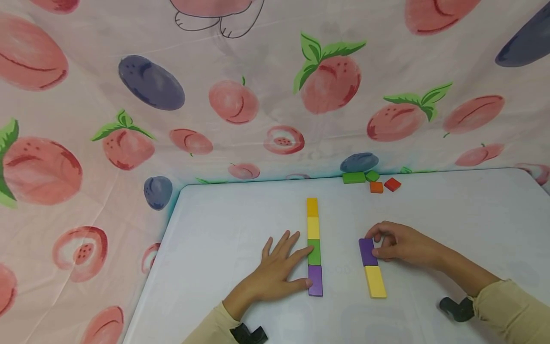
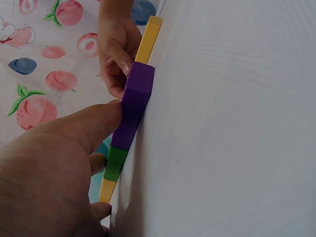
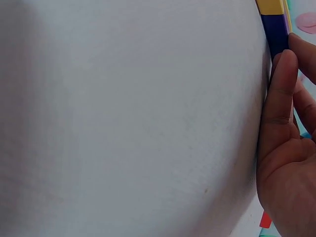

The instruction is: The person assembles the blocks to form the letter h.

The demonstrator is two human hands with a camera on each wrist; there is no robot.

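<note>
On the white table a straight row runs away from me: a purple block [image 1: 316, 282], a green block [image 1: 315, 258], and two yellow blocks beyond it. My left hand [image 1: 275, 274] is spread beside this row, its thumb touching the purple block and its index finger the green one. To the right, a second purple block [image 1: 367, 252] lies end to end with a yellow block [image 1: 375, 282]. My right hand [image 1: 406, 246] holds that purple block between thumb and index finger, at its far end and right side. In the right wrist view, the fingertips meet the purple block [image 3: 275, 29].
At the table's back edge lie a green rectangular block [image 1: 354, 178], a smaller green block [image 1: 372, 176], an orange block [image 1: 376, 187] and a red block [image 1: 393, 185]. A fruit-printed cloth [image 1: 258, 57] hangs behind the table and along its left side.
</note>
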